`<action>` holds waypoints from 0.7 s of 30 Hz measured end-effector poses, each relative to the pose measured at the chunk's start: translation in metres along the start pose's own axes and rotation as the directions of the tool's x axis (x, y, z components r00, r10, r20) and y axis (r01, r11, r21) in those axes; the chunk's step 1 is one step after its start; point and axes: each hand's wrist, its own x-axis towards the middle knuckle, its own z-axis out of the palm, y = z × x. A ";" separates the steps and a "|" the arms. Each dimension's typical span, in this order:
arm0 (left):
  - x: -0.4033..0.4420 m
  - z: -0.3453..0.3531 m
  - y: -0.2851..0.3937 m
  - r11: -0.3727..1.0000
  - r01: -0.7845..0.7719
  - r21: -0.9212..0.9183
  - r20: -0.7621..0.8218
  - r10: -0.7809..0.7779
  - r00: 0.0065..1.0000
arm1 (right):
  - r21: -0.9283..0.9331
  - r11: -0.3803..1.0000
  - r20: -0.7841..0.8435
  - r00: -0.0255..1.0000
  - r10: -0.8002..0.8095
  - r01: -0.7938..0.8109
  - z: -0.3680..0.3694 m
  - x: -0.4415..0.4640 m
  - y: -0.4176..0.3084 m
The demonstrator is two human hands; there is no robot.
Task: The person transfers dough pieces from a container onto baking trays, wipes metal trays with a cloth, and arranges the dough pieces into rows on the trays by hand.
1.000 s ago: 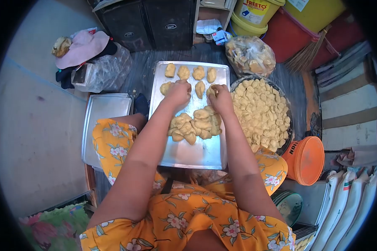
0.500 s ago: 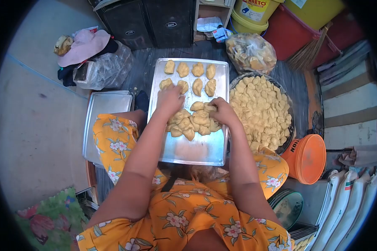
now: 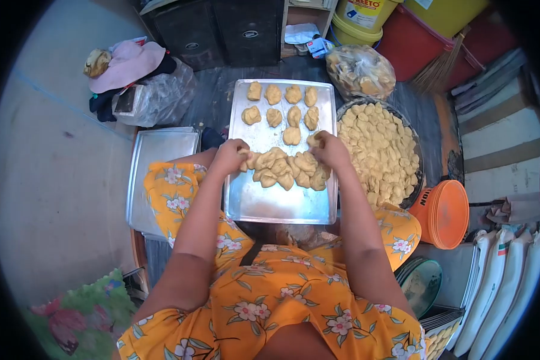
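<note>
A metal baking tray lies in front of me, holding a heap of yellowish dough lumps across its middle. Rows of separate dough pieces sit on its far half, and a lone dough piece lies just beyond the heap. At the heap's left end, the fingers of my left hand are closed on a dough lump. My right hand pinches a dough piece near the tray's right edge; its fingers partly cover it.
To the right stands a wide round pan full of dough pieces. Behind it are a plastic bag of bread-like pieces and several buckets. An orange bucket is at right. Stacked trays lie left, beside a bag with a pink hat.
My left hand has moved from the second row back to the heap's left end. A separate piece now lies beyond the heap, and my right hand has shifted outward with dough. The view has shifted slightly.
</note>
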 end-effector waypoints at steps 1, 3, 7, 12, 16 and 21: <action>0.007 -0.004 0.001 0.999 -0.006 -0.048 -0.063 0.003 0.998 | -0.091 0.994 -0.161 0.984 -0.071 0.057 0.003 -0.003 -0.015; 0.041 0.011 -0.028 0.988 -0.137 -0.077 -0.292 0.109 0.950 | -0.215 0.958 -0.285 0.926 -0.247 0.189 0.015 -0.004 -0.043; 0.042 0.020 -0.024 0.966 -0.244 0.083 -0.390 0.257 0.884 | -0.261 0.905 -0.209 0.896 -0.392 0.335 0.043 0.012 -0.056; 0.016 0.024 -0.007 0.891 -0.244 0.382 -0.448 0.409 0.795 | -0.340 0.935 0.041 0.992 0.120 -0.099 0.026 0.009 -0.075; 0.018 0.031 -0.022 0.945 -0.274 0.181 -0.395 0.325 0.859 | -0.200 0.966 -0.167 0.966 -0.199 0.165 0.037 -0.008 -0.092; 0.003 0.024 -0.017 0.871 -0.282 0.403 -0.197 0.383 0.902 | -0.011 0.995 0.196 0.976 -0.094 0.098 0.042 -0.017 -0.091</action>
